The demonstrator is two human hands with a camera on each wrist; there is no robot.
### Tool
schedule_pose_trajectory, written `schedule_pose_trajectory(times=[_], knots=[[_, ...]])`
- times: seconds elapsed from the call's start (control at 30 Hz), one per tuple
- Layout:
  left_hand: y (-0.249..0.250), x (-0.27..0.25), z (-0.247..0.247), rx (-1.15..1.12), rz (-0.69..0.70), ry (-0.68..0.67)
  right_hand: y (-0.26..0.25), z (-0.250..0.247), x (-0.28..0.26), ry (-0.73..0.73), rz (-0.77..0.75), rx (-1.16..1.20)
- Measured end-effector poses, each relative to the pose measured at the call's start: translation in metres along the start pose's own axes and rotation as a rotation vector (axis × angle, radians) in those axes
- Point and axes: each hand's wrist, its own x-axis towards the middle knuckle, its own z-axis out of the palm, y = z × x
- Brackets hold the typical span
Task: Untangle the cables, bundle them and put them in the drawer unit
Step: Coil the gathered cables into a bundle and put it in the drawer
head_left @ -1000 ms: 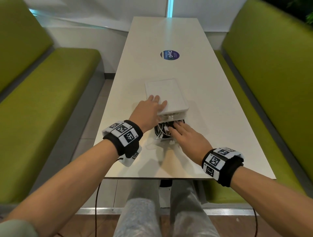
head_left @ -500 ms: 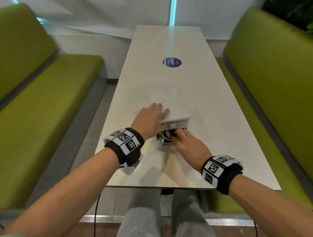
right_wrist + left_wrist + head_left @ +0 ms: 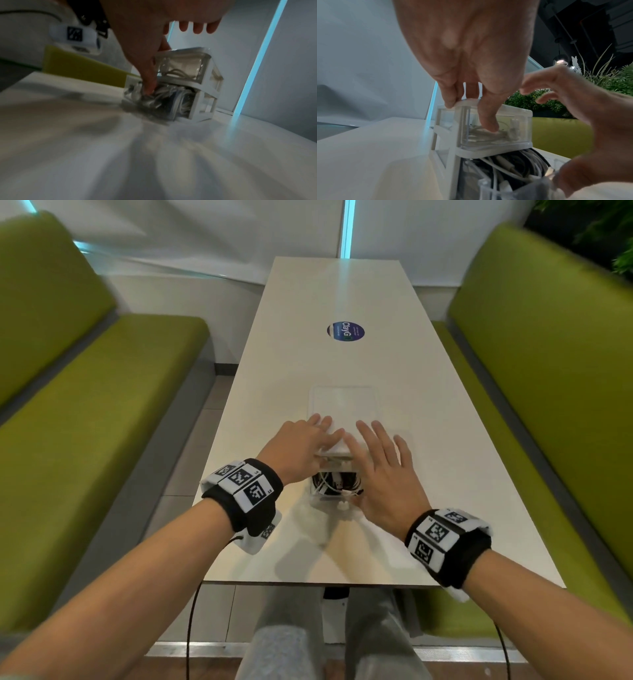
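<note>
On the white surface [image 3: 428, 412] before me stands the drawer unit [image 3: 344, 409], a small white-framed box with clear plastic drawers, its long axis running away from me down the length of the surface and its drawer fronts facing me. Its lower drawer [image 3: 334, 496] is pulled out toward me, and the cables [image 3: 337, 483] lie in it as a loose heap of white and dark loops, with one white plug lying over the front edge. In the left wrist view more pale cable shows through the clear front of the upper drawer [image 3: 494, 129], which is pushed in.

My left hand [image 3: 303, 451] reaches in from the left, palm down, its straight fingers lying flat on the near left corner of the unit's smooth top. The thumb hangs down over the front of the upper drawer; whether it presses the plastic I cannot tell. This grip is relaxed and holds nothing.

My right hand [image 3: 383, 474] is above the open drawer and the unit's near right corner, palm down, fingers spread wide and straight, blurred in all views. In the right wrist view its thumb [image 3: 149, 81] points down toward the heap of cables in the drawer; contact is too blurred to judge. This grip is spread wide and holds nothing.

Green padded benches [image 3: 85, 405] flank the surface on both sides.
</note>
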Motion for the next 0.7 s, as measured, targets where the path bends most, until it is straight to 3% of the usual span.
schedule_pose_trajectory(times=[0.1,0.23,0.43,0.7], knots=[[-0.004,-0.006,0.017,-0.066,0.027,-0.02,0.012,-0.003,0.01,-0.192,0.095,0.174],[-0.002,-0.016,0.044,-0.055,0.054,0.052,0.016,0.001,0.008,-0.181,0.079,0.165],[-0.005,-0.015,0.045,-0.057,0.055,0.101,0.012,0.0,0.012,-0.087,0.118,0.153],[-0.006,-0.015,0.05,-0.097,0.051,0.153,0.017,0.013,0.007,0.002,0.098,0.31]])
